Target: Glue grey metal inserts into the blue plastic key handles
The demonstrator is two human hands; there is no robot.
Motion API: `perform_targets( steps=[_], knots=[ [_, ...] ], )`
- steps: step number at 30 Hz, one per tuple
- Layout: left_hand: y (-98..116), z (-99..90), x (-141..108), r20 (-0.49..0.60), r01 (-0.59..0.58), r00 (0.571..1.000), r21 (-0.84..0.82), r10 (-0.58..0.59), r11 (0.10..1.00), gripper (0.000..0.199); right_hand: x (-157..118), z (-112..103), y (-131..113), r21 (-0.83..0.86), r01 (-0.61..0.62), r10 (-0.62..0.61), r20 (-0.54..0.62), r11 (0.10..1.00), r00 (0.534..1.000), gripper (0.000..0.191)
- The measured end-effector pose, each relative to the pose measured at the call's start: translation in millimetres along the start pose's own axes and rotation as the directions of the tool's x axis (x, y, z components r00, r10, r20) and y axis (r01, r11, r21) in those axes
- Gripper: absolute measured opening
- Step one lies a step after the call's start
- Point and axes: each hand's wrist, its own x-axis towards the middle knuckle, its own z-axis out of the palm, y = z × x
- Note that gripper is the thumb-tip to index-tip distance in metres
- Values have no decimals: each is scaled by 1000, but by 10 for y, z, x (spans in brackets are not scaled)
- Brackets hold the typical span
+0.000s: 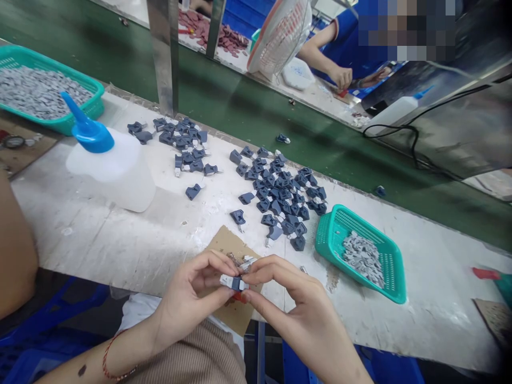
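Between my two hands is a small grey and dark-blue plastic part (pixel 232 282), near the table's front edge. The fingers and thumb of my left hand (pixel 204 285) pinch its left end. My right hand (pixel 282 290) grips its right end with thumb and fingertips. Under my hands lies a piece of brown cardboard (pixel 228 242), with a light grey piece and something reddish partly hidden by my fingers. Beyond them, many dark-blue plastic parts (pixel 280 192) with pale tips are spread in loose piles.
A green basket (pixel 326 234) of small grey pieces stands to the right, another green basket (pixel 94 98) at far left. A white bottle with a blue nozzle (pixel 116 170) stands on the left. Across a green belt (pixel 224 112), a person works near a fan (pixel 282 37).
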Motion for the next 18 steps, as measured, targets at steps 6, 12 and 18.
perform_targets(
  steps=[6, 12, 18],
  knots=[
    [23, 20, 17, 14, 3, 1000, -112, -1, 994, 26, -21, -2, 88, 273, -95, 97, 4, 957, 995, 18],
    [58, 73, 58, 15, 33, 999, -177, -30, 984, 25, 25, 293, 128, 514, -125, 170, -41, 849, 985, 30],
    [27, 121, 146, -57, 43, 997, -153, -52, 987, 22, 33, 465, 172, 594, -123, 233, -113, 795, 966, 28]
  ],
)
